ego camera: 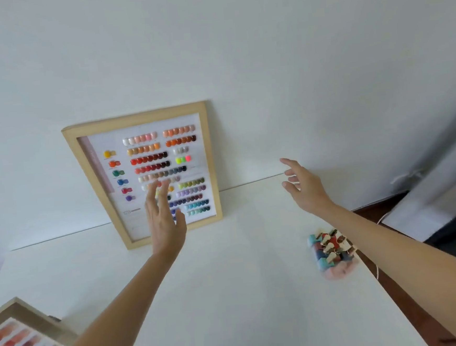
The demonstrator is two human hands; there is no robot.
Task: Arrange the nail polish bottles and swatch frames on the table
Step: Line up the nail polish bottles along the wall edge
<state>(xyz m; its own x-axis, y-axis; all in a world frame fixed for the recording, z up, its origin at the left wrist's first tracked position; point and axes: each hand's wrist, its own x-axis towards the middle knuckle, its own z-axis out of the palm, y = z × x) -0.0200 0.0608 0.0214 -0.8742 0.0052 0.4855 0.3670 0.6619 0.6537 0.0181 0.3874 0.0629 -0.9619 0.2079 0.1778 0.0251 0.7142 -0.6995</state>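
Both hands, left [165,221] and right [305,185], open, empty; a knock could topple the leaning swatch frame [89,162].

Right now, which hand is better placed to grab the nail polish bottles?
Right. The right hand is open and empty on the same side as the nail polish bottles, which sit under its forearm. The left hand is across the table, in front of the swatch frame.
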